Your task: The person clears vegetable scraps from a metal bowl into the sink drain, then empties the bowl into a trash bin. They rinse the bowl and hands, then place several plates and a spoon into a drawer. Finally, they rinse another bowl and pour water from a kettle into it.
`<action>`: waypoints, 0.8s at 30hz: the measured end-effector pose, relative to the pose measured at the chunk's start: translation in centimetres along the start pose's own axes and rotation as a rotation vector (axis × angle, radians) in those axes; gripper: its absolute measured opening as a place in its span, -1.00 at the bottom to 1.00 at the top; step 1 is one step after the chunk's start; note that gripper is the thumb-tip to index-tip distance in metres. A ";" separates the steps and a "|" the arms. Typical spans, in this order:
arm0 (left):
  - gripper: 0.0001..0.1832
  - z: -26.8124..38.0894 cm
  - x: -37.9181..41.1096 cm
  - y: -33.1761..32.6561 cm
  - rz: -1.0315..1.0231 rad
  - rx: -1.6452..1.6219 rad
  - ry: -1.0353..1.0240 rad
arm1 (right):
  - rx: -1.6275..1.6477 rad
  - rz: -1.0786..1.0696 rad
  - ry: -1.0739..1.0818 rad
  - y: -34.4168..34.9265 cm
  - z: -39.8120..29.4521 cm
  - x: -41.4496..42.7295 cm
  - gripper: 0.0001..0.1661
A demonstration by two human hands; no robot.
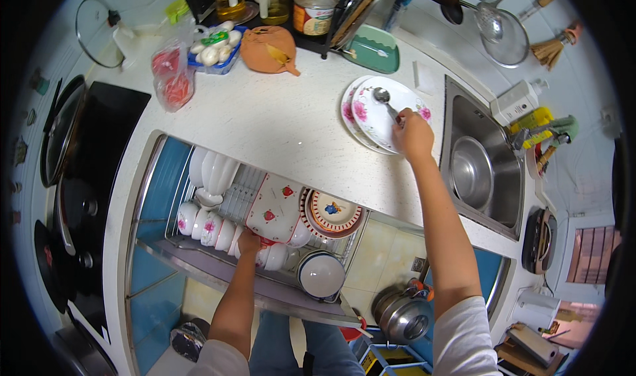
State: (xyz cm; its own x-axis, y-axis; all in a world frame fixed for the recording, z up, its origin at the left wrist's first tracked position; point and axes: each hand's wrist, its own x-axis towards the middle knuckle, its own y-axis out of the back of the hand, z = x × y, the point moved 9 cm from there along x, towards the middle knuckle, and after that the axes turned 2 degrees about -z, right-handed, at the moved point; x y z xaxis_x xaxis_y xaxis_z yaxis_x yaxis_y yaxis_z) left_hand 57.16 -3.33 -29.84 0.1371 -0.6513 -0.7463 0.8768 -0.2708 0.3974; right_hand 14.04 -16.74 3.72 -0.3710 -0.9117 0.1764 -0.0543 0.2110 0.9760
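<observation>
My right hand [413, 133] holds the handle of a metal spoon [381, 95] over two stacked floral plates [377, 120] on the white counter. Below the counter, my left hand [249, 242] reaches into a pulled-out wire dish drawer [238, 192], its fingers at the lower edge of a strawberry-patterned tray [273, 208]; the fingertips are partly hidden. Floral bowls [210, 229] stand in a row beside that hand. White plates [211, 170] stand upright at the drawer's back left. Round patterned plates [335, 212] and a blue-rimmed bowl [322, 275] lie at its right.
A steel sink [512, 197] with a metal basin [471, 170] is at the right. A black cooktop [104, 187] lies left. Along the back are bagged red food [174, 80], mushrooms [213, 48] in a blue tray and a green dish [375, 50]. Steel pots [405, 314] stand on the floor.
</observation>
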 end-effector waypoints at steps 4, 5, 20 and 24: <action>-0.75 -2.6 3.6 1.6 0.135 0.303 -0.126 | 0.019 -0.039 0.017 -0.4 -1.7 0.6 -0.83; -0.76 -2.8 3.7 2.0 0.130 0.383 -0.165 | 0.055 -0.062 0.021 -0.7 -1.9 0.7 -0.81; -0.83 2.5 -0.6 -0.5 -0.175 0.870 -0.460 | 0.811 0.176 -0.122 5.5 7.9 -1.0 -0.73; -0.80 3.0 -3.8 1.7 0.022 0.226 -0.147 | 1.345 0.412 -0.623 3.6 21.3 -5.6 -0.86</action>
State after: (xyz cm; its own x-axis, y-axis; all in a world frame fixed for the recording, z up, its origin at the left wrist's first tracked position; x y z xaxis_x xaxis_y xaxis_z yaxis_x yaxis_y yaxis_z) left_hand 56.74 -3.49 -24.71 0.0726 -0.7504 -0.6570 0.7471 -0.3955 0.5342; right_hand -3.78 -3.35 3.51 -0.8674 -0.4973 -0.0175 -0.4970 0.8675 -0.0192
